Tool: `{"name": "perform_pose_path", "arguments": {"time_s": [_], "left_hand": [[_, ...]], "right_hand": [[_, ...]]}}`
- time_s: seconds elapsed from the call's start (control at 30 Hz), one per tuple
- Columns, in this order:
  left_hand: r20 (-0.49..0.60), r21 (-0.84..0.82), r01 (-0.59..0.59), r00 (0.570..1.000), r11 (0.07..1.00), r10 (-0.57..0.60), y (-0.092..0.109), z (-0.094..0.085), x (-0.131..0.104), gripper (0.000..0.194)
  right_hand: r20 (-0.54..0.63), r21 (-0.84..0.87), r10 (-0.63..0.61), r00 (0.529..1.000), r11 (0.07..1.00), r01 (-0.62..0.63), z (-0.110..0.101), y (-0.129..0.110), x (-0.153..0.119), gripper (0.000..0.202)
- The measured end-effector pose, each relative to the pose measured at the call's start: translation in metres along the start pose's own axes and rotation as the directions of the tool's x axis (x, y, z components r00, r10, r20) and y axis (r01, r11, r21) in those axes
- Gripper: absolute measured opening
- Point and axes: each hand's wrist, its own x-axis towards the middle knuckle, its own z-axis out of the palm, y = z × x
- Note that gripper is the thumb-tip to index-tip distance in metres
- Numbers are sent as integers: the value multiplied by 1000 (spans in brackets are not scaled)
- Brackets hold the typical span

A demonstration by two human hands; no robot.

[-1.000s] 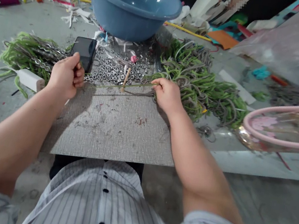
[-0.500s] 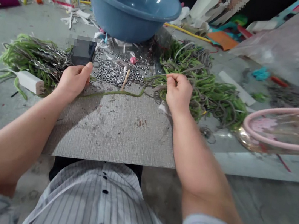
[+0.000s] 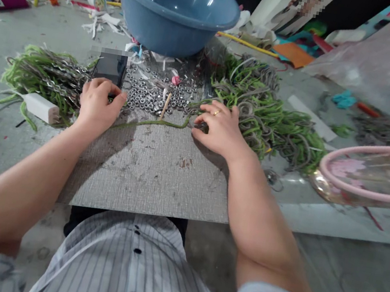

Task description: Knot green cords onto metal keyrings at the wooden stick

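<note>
A green cord lies across the grey board between my hands. My left hand is beside the black phone and the left bundle of green cords and chains, fingers curled but apart, nothing visible in them. My right hand, with a ring on one finger, spreads its fingers at the cord's right end, by the heap of green and grey cords. Many small metal rings lie between the hands, with a thin wooden stick among them.
A large blue basin stands behind the rings. A white charger plug with its cable lies at the left. At the right are a clear container with a pink rim and a plastic bag.
My right hand has opened from a pinch on the cord and moved slightly left and down, fingers now spread. My left hand's fingers have loosened too.
</note>
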Motion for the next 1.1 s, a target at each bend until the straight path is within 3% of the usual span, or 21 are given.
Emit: {"name": "perform_pose_path", "arguments": {"time_s": [0.2, 0.43, 0.53, 0.63, 0.73, 0.83, 0.9, 0.97, 1.1], "left_hand": [[-48, -7, -32, 998, 999, 32, 3, -1, -6, 19], [37, 55, -125, 992, 991, 123, 27, -9, -13, 24], [136, -138, -161, 974, 977, 180, 38, -11, -20, 34], [289, -376, -100, 932, 921, 220, 51, -11, -31, 48], [505, -569, 97, 826, 817, 253, 62, -11, -40, 61], [615, -658, 253, 724, 709, 313, 65, -8, -44, 69], [661, -659, 308, 672, 687, 333, 64, -5, -45, 68], [672, -648, 302, 657, 699, 340, 62, -2, -44, 62], [660, -550, 158, 684, 820, 311, 62, -2, -42, 47]], "right_hand": [[44, 1, 6, 999, 1000, -6, 1, 6, -1, 14], [-159, 114, -3, 987, 993, 21, -3, -13, 3, 21], [-221, 103, -71, 973, 990, 96, -8, -29, 2, 29], [-217, 109, -206, 954, 966, 234, -10, -48, -2, 33], [-181, 147, -346, 921, 916, 373, -7, -66, -7, 34], [-168, 167, -432, 886, 873, 458, -2, -77, -11, 34], [-154, 170, -453, 878, 863, 475, 1, -80, -12, 35], [-129, 174, -447, 885, 869, 464, 2, -81, -13, 37], [-120, 179, -393, 911, 894, 410, 2, -79, -14, 42]]}}
